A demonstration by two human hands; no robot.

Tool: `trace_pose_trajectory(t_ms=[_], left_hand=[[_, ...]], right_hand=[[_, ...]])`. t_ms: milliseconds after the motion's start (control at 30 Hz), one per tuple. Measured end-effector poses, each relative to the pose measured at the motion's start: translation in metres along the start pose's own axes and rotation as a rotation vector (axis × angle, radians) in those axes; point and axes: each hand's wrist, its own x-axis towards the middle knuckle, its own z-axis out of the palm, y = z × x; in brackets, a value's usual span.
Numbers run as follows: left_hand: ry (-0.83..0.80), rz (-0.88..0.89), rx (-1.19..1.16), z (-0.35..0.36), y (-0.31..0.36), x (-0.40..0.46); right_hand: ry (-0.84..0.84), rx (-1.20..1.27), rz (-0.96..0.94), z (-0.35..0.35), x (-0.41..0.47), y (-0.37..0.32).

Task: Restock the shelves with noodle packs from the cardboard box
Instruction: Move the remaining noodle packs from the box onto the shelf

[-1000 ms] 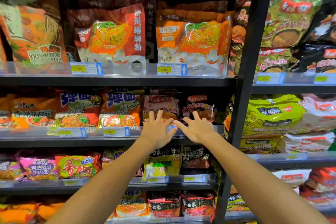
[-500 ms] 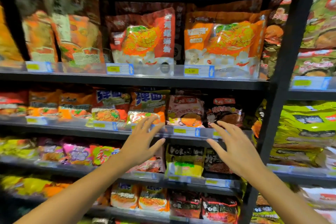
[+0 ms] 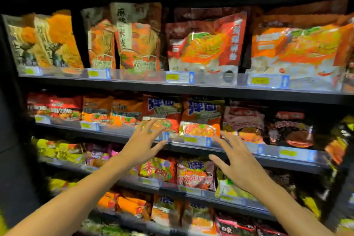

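Note:
Black shelves (image 3: 191, 90) hold rows of noodle packs. Two orange packs with blue lettering (image 3: 201, 119) stand side by side on the middle shelf. My left hand (image 3: 142, 144) is raised in front of the left one, fingers spread, holding nothing. My right hand (image 3: 239, 161) hovers lower right of the right-hand orange pack, fingers apart and empty, in front of the shelf edge. A pink pack (image 3: 243, 122) and a dark pack (image 3: 291, 130) stand further right. No cardboard box is in view.
Large orange and red bags (image 3: 206, 48) fill the shelf above. Yellow, purple and red packs (image 3: 193, 174) crowd the lower shelves. Price tags (image 3: 197, 141) line each shelf edge. A black upright (image 3: 9, 140) bounds the left side.
The view has swung left, so the shelving has slid right in frame. Both hands have drawn back from the pink and dark packs, spread apart, and now face the orange packs.

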Motion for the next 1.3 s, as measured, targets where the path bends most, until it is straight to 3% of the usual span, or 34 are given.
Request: trace_pose_trajectory(t_ms=[233,500,800,900,1067,1167,1300], left_hand=[[-0.087,0.209,0.056,0.006,-0.064,0.043],[-0.135,0.308,0.094,0.013,-0.063,0.054],[-0.080,0.265,0.125,0.016,-0.046,0.050],[-0.048,0.272,0.026,0.010,-0.064,0.041],[0.152,0.222,0.009,-0.002,-0.146,0.018],[0.156,0.091,0.031,-0.014,-0.207,0.008],[0.102,-0.011,0.084,-0.020,-0.274,-0.006]], right_hand=[[0.101,-0.126,0.174,0.056,0.084,-0.066],[0.059,-0.172,0.283,0.073,0.102,-0.085],[0.030,-0.201,0.341,0.067,0.109,-0.075],[0.168,-0.186,0.264,0.076,0.114,-0.086],[0.366,-0.044,0.024,0.096,0.130,-0.132],[0.351,-0.003,-0.117,0.111,0.149,-0.173],[0.179,0.091,-0.197,0.133,0.176,-0.227]])
